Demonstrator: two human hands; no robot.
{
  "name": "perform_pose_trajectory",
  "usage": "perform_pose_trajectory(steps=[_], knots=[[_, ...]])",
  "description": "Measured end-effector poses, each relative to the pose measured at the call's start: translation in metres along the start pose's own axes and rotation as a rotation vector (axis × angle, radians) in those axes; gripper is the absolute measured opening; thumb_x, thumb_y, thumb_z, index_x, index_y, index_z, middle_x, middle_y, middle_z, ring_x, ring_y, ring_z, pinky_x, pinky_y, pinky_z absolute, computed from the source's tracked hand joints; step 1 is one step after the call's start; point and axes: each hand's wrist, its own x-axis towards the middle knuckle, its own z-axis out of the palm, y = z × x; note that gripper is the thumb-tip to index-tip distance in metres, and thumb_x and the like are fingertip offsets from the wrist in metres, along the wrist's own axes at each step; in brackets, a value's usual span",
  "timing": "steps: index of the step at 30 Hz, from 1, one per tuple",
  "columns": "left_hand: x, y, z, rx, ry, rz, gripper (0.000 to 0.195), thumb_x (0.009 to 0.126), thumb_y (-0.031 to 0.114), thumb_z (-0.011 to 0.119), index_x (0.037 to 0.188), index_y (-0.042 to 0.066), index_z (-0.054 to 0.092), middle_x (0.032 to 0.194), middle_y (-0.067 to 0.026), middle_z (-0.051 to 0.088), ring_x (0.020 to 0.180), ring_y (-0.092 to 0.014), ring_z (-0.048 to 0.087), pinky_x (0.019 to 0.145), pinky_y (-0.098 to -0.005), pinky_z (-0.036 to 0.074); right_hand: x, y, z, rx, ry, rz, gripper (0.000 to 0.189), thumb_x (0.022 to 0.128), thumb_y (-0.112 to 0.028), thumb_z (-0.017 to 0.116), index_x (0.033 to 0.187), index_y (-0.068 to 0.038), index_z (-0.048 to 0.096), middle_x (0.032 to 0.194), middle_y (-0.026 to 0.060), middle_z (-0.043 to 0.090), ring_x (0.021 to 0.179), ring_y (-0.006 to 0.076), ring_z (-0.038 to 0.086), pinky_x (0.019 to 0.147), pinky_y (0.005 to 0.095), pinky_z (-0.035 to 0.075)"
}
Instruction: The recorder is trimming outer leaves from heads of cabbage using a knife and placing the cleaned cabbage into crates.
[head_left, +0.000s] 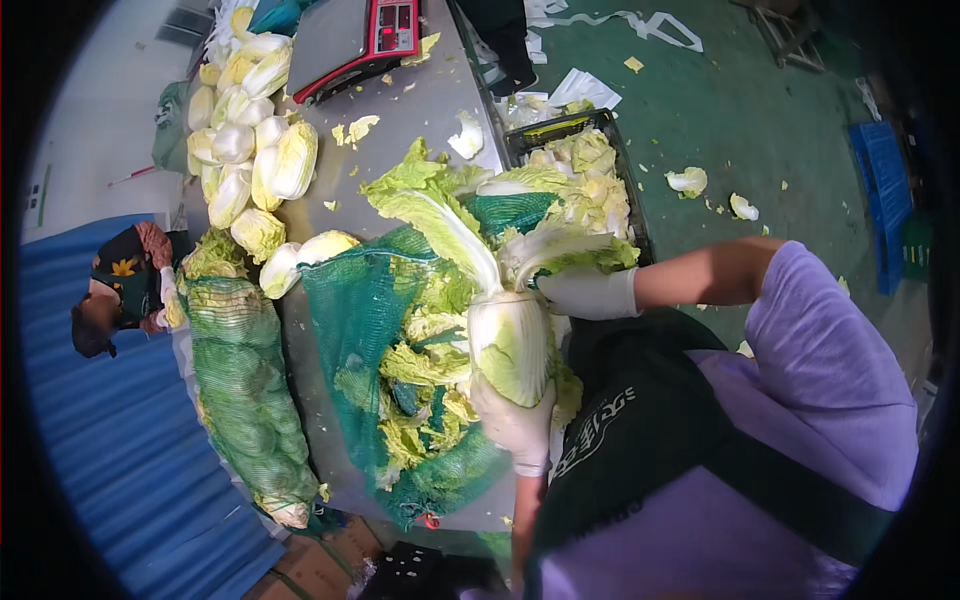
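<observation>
A napa cabbage (508, 345) is held over the steel table, and my left hand (516, 424), in a whitish glove, grips its lower end. At its other end, two outer leaves (457, 232) splay away from the head. My right hand (589, 292), also gloved, is against the base of the leaf on its side; its fingertips are partly hidden, and a small dark green bit shows beside them. Beneath the cabbage lies an open green mesh bag (349, 330) with loose trimmed leaves (424, 367) on and around it.
Whole cabbages (240, 142) are piled along the table (390, 172) near a red scale (352, 45). A filled mesh sack (244, 375) lies along the far edge, where another person (124, 277) works. A black crate (637, 202) of leaves stands by my right arm; leaf scraps (686, 181) litter the green floor.
</observation>
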Motion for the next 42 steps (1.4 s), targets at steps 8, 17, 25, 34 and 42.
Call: perform_pose_trajectory(steps=[8, 17, 25, 34, 42], knots=[[0.023, 0.002, -0.014, -0.14, -0.133, -0.071, 0.089, 0.054, 0.042, 0.082, 0.124, -0.001, 0.046, 0.116, -0.0204, 0.054, 0.109, -0.038, 0.052, 0.091, -0.0457, 0.043, 0.007, -0.024, -0.01, -0.582, 0.092, -0.206, 0.017, 0.086, -0.012, 0.05, 0.085, 0.001, 0.06, 0.081, 0.0168, 0.064, 0.074, 0.0292, 0.063, 0.066, 0.0401, 0.049], [0.027, 0.002, -0.017, -0.195, -0.105, -0.041, 0.085, 0.056, 0.038, 0.08, 0.123, -0.001, 0.046, 0.115, -0.0199, 0.055, 0.107, -0.037, 0.052, 0.089, -0.0458, 0.043, 0.011, -0.037, -0.023, -1.023, -0.365, -0.247, 0.019, 0.08, -0.015, 0.058, 0.093, -0.004, 0.066, 0.08, 0.0139, 0.065, 0.077, 0.0277, 0.066, 0.067, 0.0357, 0.051], [0.008, -0.021, -0.013, -0.324, 0.037, -0.013, 0.08, 0.052, 0.032, 0.084, 0.119, 0.002, 0.052, 0.112, -0.0175, 0.058, 0.106, -0.035, 0.056, 0.091, -0.0413, 0.045, 0.031, -0.003, 0.026, -0.207, -0.002, 0.176, 0.016, 0.078, -0.018, 0.061, 0.085, -0.005, 0.068, 0.078, 0.0131, 0.065, 0.069, 0.0272, 0.063, 0.061, 0.0356, 0.049], [-0.086, -0.095, -0.002, -1.186, -0.099, -0.418, 0.102, 0.054, 0.002, 0.087, 0.138, 0.002, 0.029, 0.128, -0.0154, 0.047, 0.112, -0.026, 0.053, 0.096, -0.0393, 0.045, 0.024, -0.051, -0.006, -0.251, -0.288, -0.002, 0.026, 0.081, -0.025, 0.062, 0.08, 0.001, 0.066, 0.064, 0.0083, 0.059, 0.047, 0.0214, 0.054, 0.047, 0.0347, 0.044], [-0.076, -0.079, 0.0, -1.135, 0.06, -0.264, 0.099, 0.056, -0.002, 0.084, 0.138, 0.002, 0.029, 0.134, -0.0152, 0.042, 0.12, -0.024, 0.046, 0.096, -0.0402, 0.046, 0.022, -0.062, 0.072, 0.345, -0.045, -0.39, 0.032, 0.092, -0.033, 0.054, 0.097, -0.002, 0.062, 0.078, 0.0047, 0.06, 0.07, 0.0119, 0.053, 0.067, 0.0295, 0.044]])
